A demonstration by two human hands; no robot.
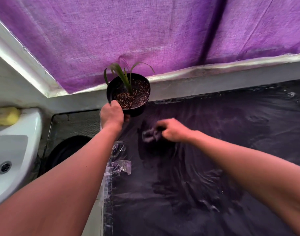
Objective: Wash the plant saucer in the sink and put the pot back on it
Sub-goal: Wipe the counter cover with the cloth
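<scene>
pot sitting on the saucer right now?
No: the left hand holds the pot up by its rim, tilted, with no saucer under it.

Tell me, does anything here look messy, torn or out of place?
Yes. The clear plastic sheet over the dark tabletop is crumpled and ragged at its left edge. The left hand holds the black plant pot tilted in the air. The right hand is too blurred to read.

Purple curtain [145,31], yellow sponge [5,115], plastic-covered table [231,150]
</scene>
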